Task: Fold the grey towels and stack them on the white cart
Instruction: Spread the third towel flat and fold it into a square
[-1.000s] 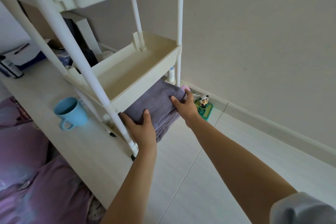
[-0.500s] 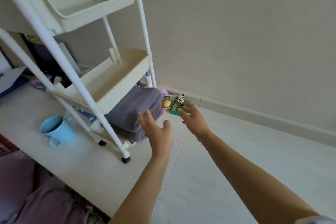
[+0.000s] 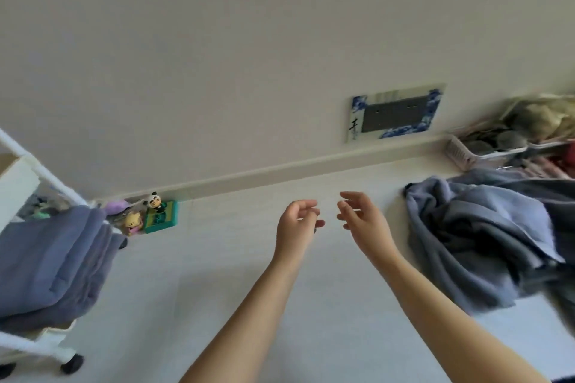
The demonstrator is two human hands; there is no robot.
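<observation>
Grey towels lie in two places, so take the white plastic cart (image 3: 46, 340) at the left edge as your landmark. On its bottom shelf you have a neat stack of folded grey terry towels (image 3: 53, 261), overhanging the shelf's front edge on the side toward your hands. Well to the right of the cart, across the pale floor (image 3: 217, 274), sits a crumpled heap of unfolded grey-blue towels (image 3: 479, 246), spread loosely against the right edge of the view.

Behind that heap, farther from the cart still, a white plastic slatted basket (image 3: 460, 151) holds blurred items you cannot make out. On the wall between cart and heap hangs a flat rectangular panel with a blue-and-white patterned border (image 3: 395, 113).

Your two bare arms reach out over the floor, roughly midway between the cart and the heap. Your left hand (image 3: 298, 224) is nearer the cart; its fingers are loosely curled and it holds nothing. Your right hand (image 3: 362, 216) is just beside it, a small gap between them, fingers relaxed and slightly bent, also empty. Neither touches any towel.

Just right of the cart, against the skirting board, stands a small green box with a panda figure on top (image 3: 160, 214), and touching its cart side a tiny yellow-and-pink cartoon figurine (image 3: 133, 222).
</observation>
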